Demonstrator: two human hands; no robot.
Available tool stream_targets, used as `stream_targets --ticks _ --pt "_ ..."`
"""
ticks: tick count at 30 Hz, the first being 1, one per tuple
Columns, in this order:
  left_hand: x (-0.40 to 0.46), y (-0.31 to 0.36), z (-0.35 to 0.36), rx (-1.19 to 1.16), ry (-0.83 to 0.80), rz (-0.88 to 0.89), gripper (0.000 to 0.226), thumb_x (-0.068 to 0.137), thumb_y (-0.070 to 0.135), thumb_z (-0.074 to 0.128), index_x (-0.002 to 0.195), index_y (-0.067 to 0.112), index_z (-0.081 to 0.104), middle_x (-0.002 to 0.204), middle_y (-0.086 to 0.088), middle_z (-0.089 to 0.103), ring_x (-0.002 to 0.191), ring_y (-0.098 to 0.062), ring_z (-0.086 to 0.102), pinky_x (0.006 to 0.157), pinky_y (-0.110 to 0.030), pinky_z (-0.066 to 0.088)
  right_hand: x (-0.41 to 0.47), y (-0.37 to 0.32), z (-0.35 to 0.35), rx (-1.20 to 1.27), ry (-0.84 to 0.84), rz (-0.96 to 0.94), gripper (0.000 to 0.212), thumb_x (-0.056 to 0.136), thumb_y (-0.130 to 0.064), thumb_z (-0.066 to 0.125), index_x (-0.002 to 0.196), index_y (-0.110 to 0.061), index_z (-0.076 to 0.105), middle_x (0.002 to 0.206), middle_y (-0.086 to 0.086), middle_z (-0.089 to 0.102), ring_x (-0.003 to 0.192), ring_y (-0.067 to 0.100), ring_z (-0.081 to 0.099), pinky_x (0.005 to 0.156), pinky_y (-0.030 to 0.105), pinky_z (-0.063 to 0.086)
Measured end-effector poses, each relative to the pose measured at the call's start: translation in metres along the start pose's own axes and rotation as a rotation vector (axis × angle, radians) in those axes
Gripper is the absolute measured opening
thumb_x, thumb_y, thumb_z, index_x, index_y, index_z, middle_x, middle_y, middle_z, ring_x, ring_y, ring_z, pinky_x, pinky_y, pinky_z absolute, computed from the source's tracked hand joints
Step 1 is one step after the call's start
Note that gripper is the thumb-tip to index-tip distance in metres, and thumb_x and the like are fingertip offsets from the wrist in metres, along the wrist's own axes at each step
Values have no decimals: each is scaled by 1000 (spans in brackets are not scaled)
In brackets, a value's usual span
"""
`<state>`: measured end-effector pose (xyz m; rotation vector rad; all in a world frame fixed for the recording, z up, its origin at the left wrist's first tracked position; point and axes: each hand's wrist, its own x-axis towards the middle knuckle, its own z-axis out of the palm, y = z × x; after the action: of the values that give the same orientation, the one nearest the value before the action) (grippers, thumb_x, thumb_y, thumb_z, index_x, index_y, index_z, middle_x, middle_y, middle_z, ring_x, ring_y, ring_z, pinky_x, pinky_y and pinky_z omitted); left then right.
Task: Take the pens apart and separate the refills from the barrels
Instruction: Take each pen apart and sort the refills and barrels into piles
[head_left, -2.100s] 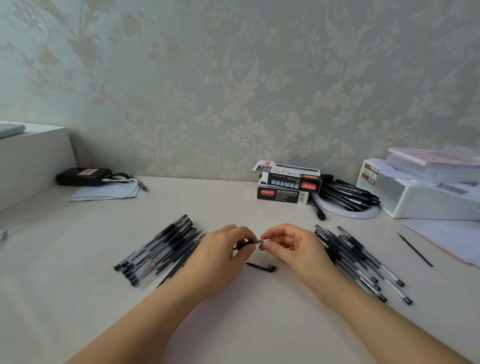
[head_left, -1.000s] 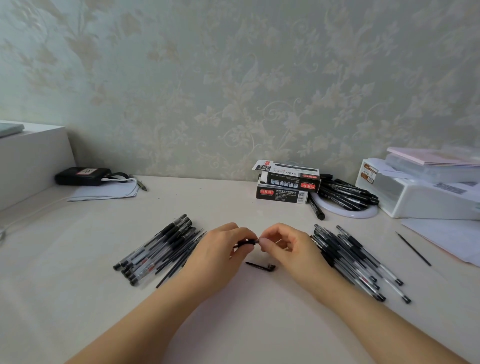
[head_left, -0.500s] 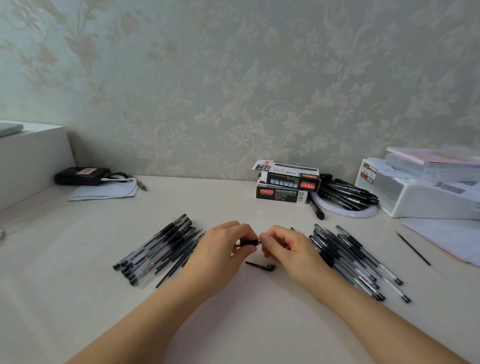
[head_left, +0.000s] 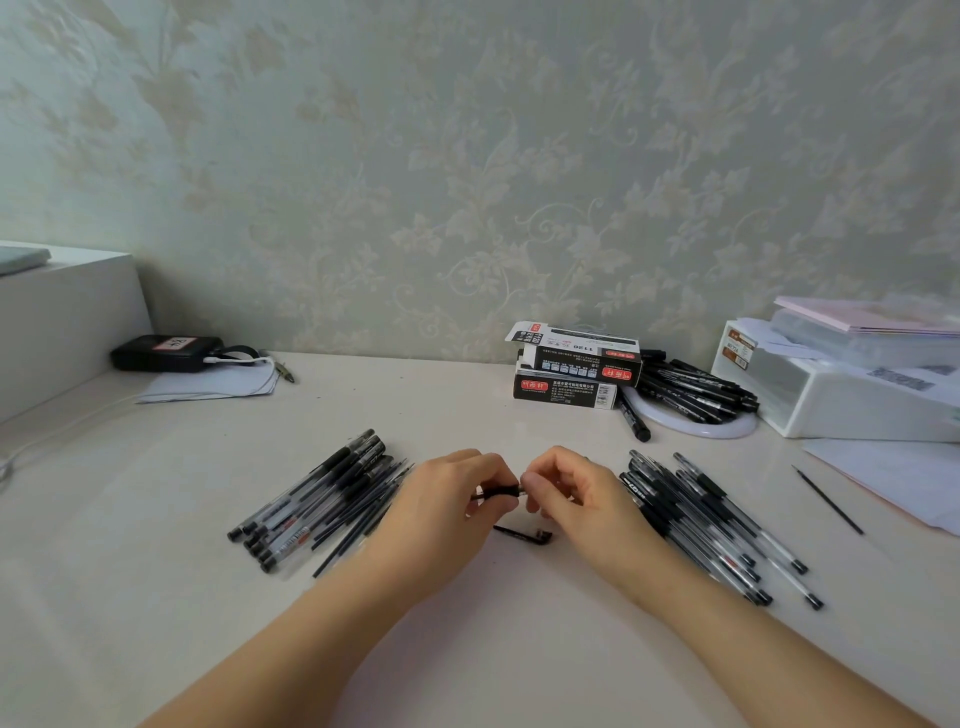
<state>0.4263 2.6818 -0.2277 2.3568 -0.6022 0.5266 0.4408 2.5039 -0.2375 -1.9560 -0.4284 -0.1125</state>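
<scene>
A black pen (head_left: 497, 491) is held level above the white table (head_left: 467, 649), between my two hands. My left hand (head_left: 447, 506) grips its barrel, fingers curled round it. My right hand (head_left: 571, 493) pinches the pen's tip end between thumb and fingers. Under the hands lies a black pen cap (head_left: 524, 535). On the left sits a pile of barrels and thin refills (head_left: 322, 499). A pile of whole pens (head_left: 711, 525) fans out on the right.
Two stacked pen boxes (head_left: 576, 369) stand at the back, beside a white ring (head_left: 691, 426) holding several black markers. A white box (head_left: 841, 395) and papers fill the right. A single refill (head_left: 828, 499) lies far right. A black device (head_left: 166, 353) sits back left.
My right hand has closed in on the pen's tip; the silver tip seen two seconds ago is now covered by its fingers. The piles have not moved.
</scene>
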Motion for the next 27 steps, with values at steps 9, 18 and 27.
stream_targets --ticks 9,18,27 --pt "2 2 -1 -20 33 -3 5 84 21 72 89 24 73 80 12 60 71 -6 56 67 -22 46 6 8 1 -10 30 43 30 94 -41 59 75 -17 61 53 -10 57 50 4 46 52 15 36" --pt "3 2 -3 23 93 -44 5 86 26 69 91 27 70 83 12 61 74 -7 58 69 -33 50 3 2 3 58 59 59 33 83 -56 60 86 -24 66 72 -3 68 64 2 58 64 18 47" --pt "4 -15 -13 77 141 -183 6 89 27 63 92 27 69 84 10 64 73 -9 57 71 -35 50 -4 -1 1 -462 -106 -98 17 84 -41 71 84 -28 60 94 -12 53 88 -1 49 74 8 36"
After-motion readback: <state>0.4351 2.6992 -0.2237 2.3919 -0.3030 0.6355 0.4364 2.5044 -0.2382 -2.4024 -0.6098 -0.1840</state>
